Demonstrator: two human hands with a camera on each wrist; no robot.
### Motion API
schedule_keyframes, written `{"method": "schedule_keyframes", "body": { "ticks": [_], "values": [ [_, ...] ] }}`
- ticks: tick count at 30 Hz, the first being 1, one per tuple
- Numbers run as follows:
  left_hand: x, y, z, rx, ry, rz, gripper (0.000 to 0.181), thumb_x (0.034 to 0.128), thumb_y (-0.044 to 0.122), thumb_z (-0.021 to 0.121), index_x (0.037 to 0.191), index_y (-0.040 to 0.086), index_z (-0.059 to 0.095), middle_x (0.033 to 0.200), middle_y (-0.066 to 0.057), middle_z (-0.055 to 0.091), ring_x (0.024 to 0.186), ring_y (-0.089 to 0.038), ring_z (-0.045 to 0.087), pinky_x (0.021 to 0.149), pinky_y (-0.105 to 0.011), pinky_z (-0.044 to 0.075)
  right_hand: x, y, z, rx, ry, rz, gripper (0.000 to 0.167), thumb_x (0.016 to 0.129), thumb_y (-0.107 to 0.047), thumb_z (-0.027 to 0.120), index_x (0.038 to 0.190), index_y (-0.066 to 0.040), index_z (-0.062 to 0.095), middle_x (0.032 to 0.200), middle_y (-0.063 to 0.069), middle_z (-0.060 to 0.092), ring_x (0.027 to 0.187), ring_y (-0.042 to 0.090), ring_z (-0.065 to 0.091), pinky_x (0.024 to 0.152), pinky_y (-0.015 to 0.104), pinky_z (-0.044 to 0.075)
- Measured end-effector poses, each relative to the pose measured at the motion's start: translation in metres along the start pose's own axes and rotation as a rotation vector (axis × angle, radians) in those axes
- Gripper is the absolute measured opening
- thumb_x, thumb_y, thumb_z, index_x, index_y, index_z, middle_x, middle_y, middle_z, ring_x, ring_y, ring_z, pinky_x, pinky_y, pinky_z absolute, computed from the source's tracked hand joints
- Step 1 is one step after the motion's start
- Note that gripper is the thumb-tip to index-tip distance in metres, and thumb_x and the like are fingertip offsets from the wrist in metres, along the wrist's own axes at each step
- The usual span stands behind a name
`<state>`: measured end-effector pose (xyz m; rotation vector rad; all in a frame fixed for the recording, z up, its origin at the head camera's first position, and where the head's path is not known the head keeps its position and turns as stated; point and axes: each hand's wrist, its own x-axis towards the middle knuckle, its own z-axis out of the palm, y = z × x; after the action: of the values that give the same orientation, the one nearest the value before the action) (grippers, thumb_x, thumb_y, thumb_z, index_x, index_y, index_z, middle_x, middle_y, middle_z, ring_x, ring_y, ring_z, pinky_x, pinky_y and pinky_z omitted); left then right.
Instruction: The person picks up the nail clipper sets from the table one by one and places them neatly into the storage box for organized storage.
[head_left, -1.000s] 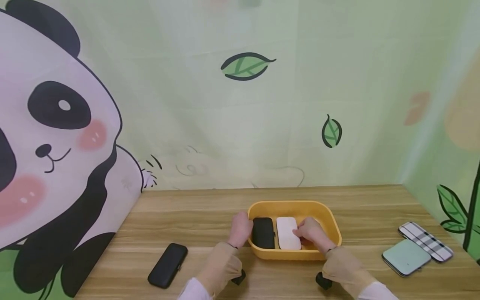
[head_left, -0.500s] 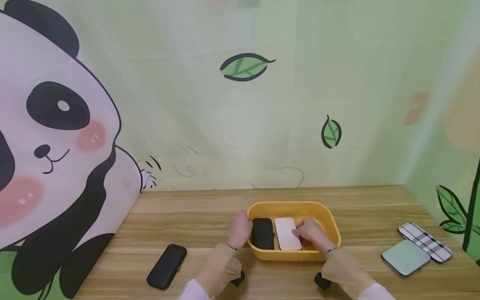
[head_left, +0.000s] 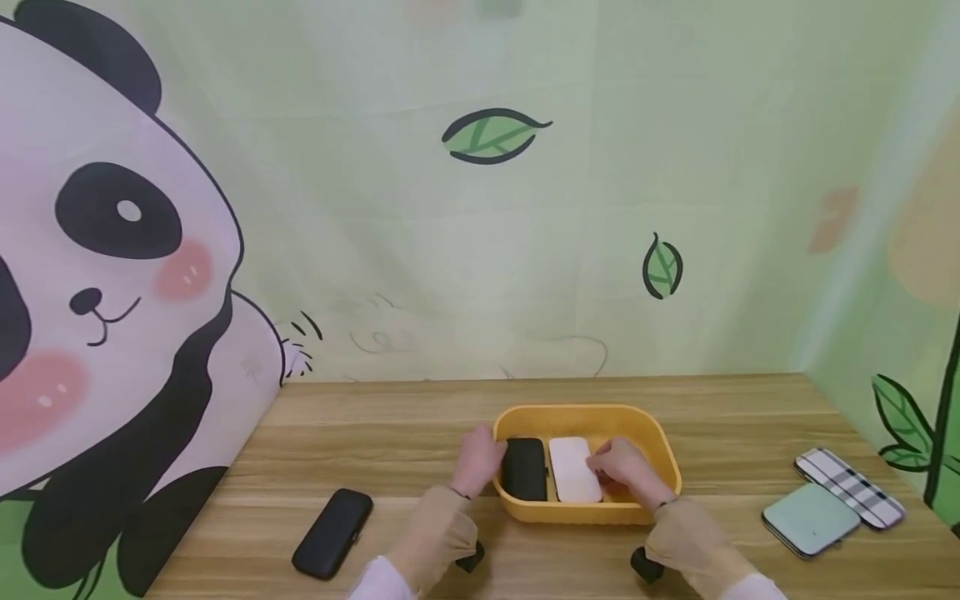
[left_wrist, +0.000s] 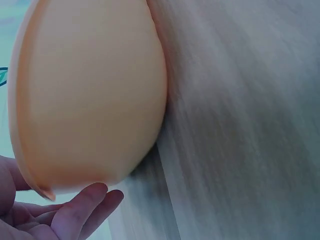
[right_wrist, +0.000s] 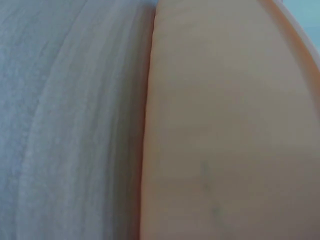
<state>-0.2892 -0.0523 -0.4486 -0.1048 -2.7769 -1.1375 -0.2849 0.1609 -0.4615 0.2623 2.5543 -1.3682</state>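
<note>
In the head view a yellow tray-like basket stands on the table. My left hand grips its left rim; the left wrist view shows fingers at the outside of the wall. Inside the basket lie a flat black case on the left and a flat white case beside it. My right hand reaches into the basket and pinches the white case at its right edge. The right wrist view holds only the basket's outer wall and the table, with the hand out of sight.
On the wooden table, another black case with a small side clasp lies left of the basket. At the right, a mint-green case overlaps a plaid case. A printed panda backdrop closes off the rear.
The white case's far end has shifted very slightly left in the basket. Both hands keep their holds.
</note>
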Motion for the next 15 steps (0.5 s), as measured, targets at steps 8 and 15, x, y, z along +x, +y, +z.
{"method": "schedule_keyframes", "body": {
  "ticks": [8, 15],
  "values": [
    [0.002, -0.003, -0.014, -0.09, -0.069, -0.043, 0.03, 0.0919, 0.021, 0.052, 0.069, 0.001, 0.052, 0.058, -0.004, 0.043, 0.05, -0.016, 0.042, 0.045, -0.026, 0.035, -0.002, -0.01, -0.005, -0.036, 0.036, -0.043, 0.022, 0.085, -0.011, 0.058, 0.089, 0.009, 0.049, 0.066, 0.008, 0.045, 0.055, 0.018, 0.045, 0.054, 0.027, 0.041],
    [-0.003, -0.005, -0.03, -0.04, -0.054, -0.044, 0.025, 0.0925, 0.018, 0.051, 0.082, -0.005, 0.054, 0.07, -0.009, 0.05, 0.062, -0.021, 0.047, 0.055, -0.032, 0.041, -0.009, -0.029, -0.004, 0.002, 0.054, -0.15, 0.032, 0.088, -0.01, 0.056, 0.105, 0.016, 0.049, 0.091, 0.02, 0.055, 0.075, 0.026, 0.055, 0.065, 0.034, 0.05]
  ]
}}
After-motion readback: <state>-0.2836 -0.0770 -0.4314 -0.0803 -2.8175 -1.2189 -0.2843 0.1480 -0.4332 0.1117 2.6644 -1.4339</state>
